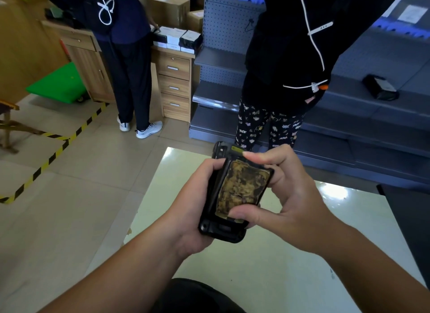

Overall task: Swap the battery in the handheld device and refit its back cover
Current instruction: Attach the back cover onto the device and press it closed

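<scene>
Left hand (pixel 193 210) is closed around the handheld device (pixel 222 228); right hand (pixel 282 194) pinches the battery (pixel 242 187) by its far and near ends. Battery seating judged underway; level pressing needed next.

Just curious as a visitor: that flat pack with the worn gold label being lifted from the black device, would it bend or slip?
The battery probably stays stiff: it keeps a flat slab shape between the right hand fingertips. Its scuffed label likely grips rather than slips. The left hand steadies the device.
</scene>
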`<state>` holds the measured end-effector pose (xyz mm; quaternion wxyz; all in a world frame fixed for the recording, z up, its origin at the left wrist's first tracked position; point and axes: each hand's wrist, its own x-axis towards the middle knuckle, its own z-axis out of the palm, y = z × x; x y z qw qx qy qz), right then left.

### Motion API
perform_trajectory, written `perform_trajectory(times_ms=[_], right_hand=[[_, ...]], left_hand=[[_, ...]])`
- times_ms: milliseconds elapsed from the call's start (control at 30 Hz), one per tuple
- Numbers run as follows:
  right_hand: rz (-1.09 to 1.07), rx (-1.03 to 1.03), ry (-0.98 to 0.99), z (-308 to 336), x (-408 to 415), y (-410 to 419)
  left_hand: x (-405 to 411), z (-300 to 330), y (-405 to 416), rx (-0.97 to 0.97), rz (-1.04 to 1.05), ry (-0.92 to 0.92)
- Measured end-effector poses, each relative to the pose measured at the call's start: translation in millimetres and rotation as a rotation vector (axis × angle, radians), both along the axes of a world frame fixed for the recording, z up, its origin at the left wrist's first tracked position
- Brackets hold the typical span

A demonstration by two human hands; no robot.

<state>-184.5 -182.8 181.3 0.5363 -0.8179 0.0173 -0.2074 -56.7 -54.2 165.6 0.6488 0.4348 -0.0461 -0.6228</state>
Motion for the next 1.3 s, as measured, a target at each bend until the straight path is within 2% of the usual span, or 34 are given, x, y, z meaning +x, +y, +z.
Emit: perform_trajectory(times_ms=[67,200,367,533,633,733,900,1067,1233,1300], right_hand=[[-0.033,0.034,0.019,-7.4,-1.6,0.4],[-0.109,-0.054,0.149,-18.9,-4.8,-0.7],[-0.187,-0.198,0.098,-21.3,-4.0,3.4],[-0.177,-0.228,0.122,-18.5,-7.7,5.0],[-0.154,-0.170,0.110,-11.3,-10.6,3.3],[-0.103,-0.009,0.079,1.6,-8.3,-4.9],[-0.042,0.067,0.149,11.5,-5.2,-15.8],[-0.053,-0.074,0.229,12.0,-8.2,-15.6],[-0.161,-0.225,0.300,7.2,-12.2,-7.5],[-0.174,-0.204,0.293,2.7,-11.7,-1.9]], left_hand=[[-0.2,-0.4,-1.1,0.000,-0.010,-0.021],[-0.1,-1.6,-2.1,-0.044,-0.044,-0.039],[0.2,0.5,-2.7,-0.069,-0.054,-0.020],[-1.7,-0.6,-2.0,-0.062,-0.051,-0.045],[-2.2,-0.5,-2.4,-0.083,-0.064,-0.076],[-3.5,3.5,-5.1,-0.141,-0.087,-0.007],[-7.0,5.9,-7.8,-0.174,-0.096,0.004],[-9.1,5.4,-3.8,-0.207,-0.077,0.000],[-10.3,-2.3,1.1,-0.133,0.002,-0.052],[-8.6,-4.8,0.7,-0.122,0.035,-0.056]])
